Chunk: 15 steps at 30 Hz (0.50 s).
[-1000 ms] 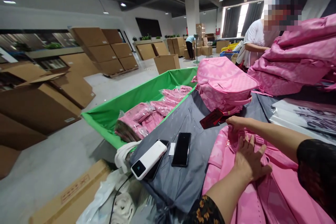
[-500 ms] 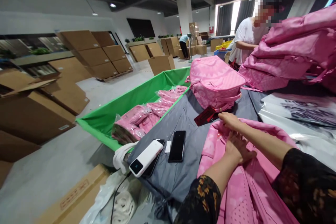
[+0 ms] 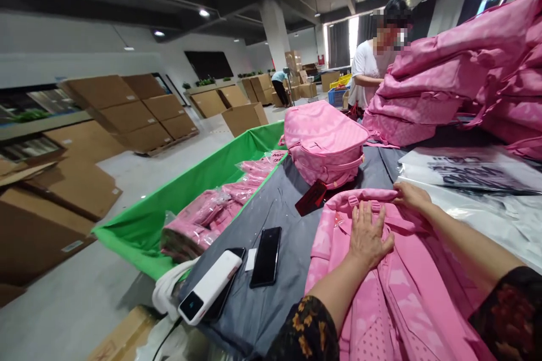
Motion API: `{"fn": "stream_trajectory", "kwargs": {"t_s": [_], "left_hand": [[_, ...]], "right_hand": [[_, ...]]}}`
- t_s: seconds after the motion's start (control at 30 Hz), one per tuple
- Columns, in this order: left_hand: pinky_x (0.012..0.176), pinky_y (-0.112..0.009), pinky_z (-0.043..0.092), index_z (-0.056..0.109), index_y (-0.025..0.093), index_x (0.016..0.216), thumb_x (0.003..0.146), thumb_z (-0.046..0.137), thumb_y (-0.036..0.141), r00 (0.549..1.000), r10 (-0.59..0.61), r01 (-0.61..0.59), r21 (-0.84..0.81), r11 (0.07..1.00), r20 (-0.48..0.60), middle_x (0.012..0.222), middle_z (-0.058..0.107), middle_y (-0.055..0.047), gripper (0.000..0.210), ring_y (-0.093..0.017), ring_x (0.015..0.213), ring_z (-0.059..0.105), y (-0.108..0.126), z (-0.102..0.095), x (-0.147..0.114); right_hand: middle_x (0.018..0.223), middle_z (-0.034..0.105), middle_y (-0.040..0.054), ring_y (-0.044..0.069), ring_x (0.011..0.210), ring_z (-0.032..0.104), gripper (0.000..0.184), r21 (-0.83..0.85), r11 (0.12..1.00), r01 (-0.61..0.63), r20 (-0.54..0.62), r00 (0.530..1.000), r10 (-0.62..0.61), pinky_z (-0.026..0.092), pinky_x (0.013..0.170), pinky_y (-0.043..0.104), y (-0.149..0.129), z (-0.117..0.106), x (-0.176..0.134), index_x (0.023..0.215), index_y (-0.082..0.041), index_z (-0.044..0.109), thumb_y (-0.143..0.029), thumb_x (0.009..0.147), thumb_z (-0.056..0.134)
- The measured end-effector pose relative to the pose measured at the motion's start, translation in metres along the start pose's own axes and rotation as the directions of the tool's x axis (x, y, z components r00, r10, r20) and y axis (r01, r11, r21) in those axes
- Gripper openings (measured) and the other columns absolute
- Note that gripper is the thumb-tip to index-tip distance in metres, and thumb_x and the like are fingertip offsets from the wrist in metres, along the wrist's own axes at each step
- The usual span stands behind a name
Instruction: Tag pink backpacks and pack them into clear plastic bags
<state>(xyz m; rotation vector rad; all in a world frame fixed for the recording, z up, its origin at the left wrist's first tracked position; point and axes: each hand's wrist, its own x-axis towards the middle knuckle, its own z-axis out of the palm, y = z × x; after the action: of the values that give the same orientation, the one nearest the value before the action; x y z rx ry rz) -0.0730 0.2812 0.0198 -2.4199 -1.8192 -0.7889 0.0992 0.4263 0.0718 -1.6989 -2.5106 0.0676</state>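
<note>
A pink backpack (image 3: 324, 248) lies in front of me with its padded back and shoulder straps facing up. My left hand (image 3: 367, 237) rests flat on its upper back, near the strap buckles, with the fingers spread. At the far right corner of the same bag, my right hand (image 3: 410, 197) has its fingers curled over the top edge. Just beyond stands another pink backpack (image 3: 324, 132), with a dark red hang tag (image 3: 311, 198) at its base.
Pink packed bags lie in a green fabric bin (image 3: 139, 211) at left. A white power bank (image 3: 212, 287) and a black phone (image 3: 266, 256) lie on the grey-covered table (image 3: 292, 299). Printed plastic bags (image 3: 466, 169) and stacked backpacks (image 3: 453, 79) are at right. A co-worker (image 3: 370, 67) stands behind.
My right hand has moved from the bag's top left to its top right corner. My left hand has flattened out on the back panel. The view has shifted somewhat to the right.
</note>
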Motion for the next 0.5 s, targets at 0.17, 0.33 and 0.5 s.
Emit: {"fn": "stream_trajectory", "kwargs": {"t_s": [0.17, 0.33, 0.5], "left_hand": [[0.128, -0.048, 0.025, 0.042, 0.013, 0.155, 0.100, 0.046, 0.053, 0.974, 0.006, -0.013, 0.027, 1.000, 0.225, 0.169, 0.026, -0.014, 0.069, -0.030, 0.156, 0.025, -0.005, 0.000, 0.015], [0.127, -0.047, 0.026, 0.044, 0.020, 0.154, 0.103, 0.043, 0.043, 0.982, -0.025, 0.028, -0.014, 1.000, 0.185, 0.169, 0.027, -0.009, 0.056, -0.028, 0.156, 0.027, -0.005, -0.002, 0.021], [0.124, -0.051, 0.030, 0.039, 0.017, 0.154, 0.102, 0.039, 0.022, 0.995, -0.057, 0.069, -0.153, 0.986, 0.083, 0.164, 0.036, -0.015, 0.053, -0.028, 0.151, 0.035, -0.007, -0.011, 0.024]], "right_hand": [[0.109, 0.069, 0.0175, 0.033, 0.101, 0.066, 0.027, 0.001, 1.000, -0.019, -0.073, 0.997, 0.019, 0.049, 0.079, 0.040, -0.005, 0.012, 0.003, 0.106, -0.017, 0.067, -0.035, 0.087, 0.062], [0.137, 0.060, 0.0236, 0.035, 0.129, 0.055, 0.045, 0.034, 0.984, 0.175, -0.131, 0.977, -0.169, 0.043, 0.108, 0.052, -0.038, 0.008, -0.073, 0.133, -0.012, 0.059, -0.027, 0.092, 0.052], [0.146, 0.060, 0.0099, 0.025, 0.135, 0.053, 0.045, 0.102, 0.865, 0.492, -0.091, 0.870, -0.484, 0.038, 0.116, 0.046, -0.094, 0.025, -0.184, 0.138, -0.023, 0.061, -0.038, 0.099, 0.043]]}}
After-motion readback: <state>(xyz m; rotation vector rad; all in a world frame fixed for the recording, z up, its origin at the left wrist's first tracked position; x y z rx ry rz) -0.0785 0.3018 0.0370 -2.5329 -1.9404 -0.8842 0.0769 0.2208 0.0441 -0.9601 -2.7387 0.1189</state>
